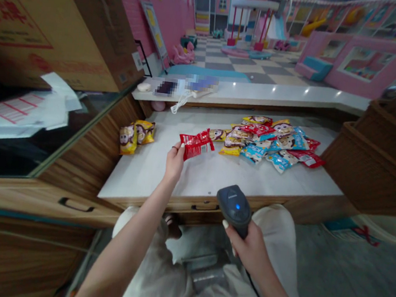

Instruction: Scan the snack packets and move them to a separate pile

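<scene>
— Checking the left hand (174, 162) first: what does it hold?

— A crinkled red foil snack packet (195, 143), pinched at one corner between thumb and fingers, directly ahead of the hand and over the counter. A corner pinch suits thin, slippery film because it leaves the packet's face uncovered.

— And the right hand (248, 248)?

— Its fingers close around the grip of a dark grey handheld scanner (234, 208), held low and near the body, with a blue lamp lit on its moulded plastic top. A firm wrap, with the grip deep in the palm, keeps the body steady.

— What lies around them?

— Ahead and right of the left hand, glossy red, blue and yellow packets (266, 145) lie heaped on a pale stone counter (194, 181). To that hand's left sit two yellow packets (136, 134), side by side. Right of the scanner, well apart, stands a brown woven basket (381, 156).
</scene>
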The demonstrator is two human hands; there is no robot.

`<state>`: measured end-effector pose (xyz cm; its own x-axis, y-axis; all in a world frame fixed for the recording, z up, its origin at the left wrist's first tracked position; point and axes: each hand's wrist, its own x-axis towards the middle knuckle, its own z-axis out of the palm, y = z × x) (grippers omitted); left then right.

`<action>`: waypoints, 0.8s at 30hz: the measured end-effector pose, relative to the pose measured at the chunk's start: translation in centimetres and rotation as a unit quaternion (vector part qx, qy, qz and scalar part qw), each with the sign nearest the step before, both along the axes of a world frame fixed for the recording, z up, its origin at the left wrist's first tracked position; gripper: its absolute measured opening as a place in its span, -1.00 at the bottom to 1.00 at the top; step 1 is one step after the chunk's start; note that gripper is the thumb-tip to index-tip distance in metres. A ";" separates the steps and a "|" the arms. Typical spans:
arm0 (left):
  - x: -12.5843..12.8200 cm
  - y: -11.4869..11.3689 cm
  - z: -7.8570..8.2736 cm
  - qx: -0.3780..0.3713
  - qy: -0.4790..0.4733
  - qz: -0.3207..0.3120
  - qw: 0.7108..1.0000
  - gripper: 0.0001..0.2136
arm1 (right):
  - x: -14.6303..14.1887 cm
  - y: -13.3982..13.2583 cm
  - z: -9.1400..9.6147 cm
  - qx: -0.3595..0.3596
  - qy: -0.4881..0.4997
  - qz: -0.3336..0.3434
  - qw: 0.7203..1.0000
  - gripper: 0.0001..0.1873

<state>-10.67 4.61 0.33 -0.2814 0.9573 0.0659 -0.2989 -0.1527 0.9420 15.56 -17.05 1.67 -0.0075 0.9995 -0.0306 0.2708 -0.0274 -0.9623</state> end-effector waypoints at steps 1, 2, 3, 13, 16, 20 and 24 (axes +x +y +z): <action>0.0 -1.2 -0.5 0.005 -0.002 0.000 1.000 -0.66 | -0.1 -0.1 0.1 0.001 -0.003 0.003 1.000 -0.73; 0.0 -2.2 -0.9 0.008 -0.007 -0.007 1.000 -0.63 | -0.3 -0.1 0.1 0.003 -0.005 0.006 1.000 -0.73; 0.2 -3.1 -1.3 0.009 -0.011 -0.017 1.000 -0.61 | -0.5 -0.1 0.2 0.007 -0.007 0.007 1.000 -0.74; 0.7 -5.1 -3.2 -0.006 0.100 -0.069 0.993 -0.46 | -1.7 0.2 -0.3 0.009 -0.017 0.017 1.000 -0.76; 0.5 -5.0 -3.3 0.004 0.103 -0.058 0.993 -0.48 | -1.7 0.1 -0.5 0.017 -0.025 0.015 0.999 -0.78; 0.5 -5.1 -3.5 0.006 0.101 -0.060 0.993 -0.50 | -1.8 -0.1 -0.7 -0.002 -0.021 0.022 1.000 -0.77; 0.8 -5.1 -3.6 0.008 0.059 -0.069 0.996 -0.48 | -1.9 -0.2 -0.8 -0.024 -0.010 0.031 0.999 -0.74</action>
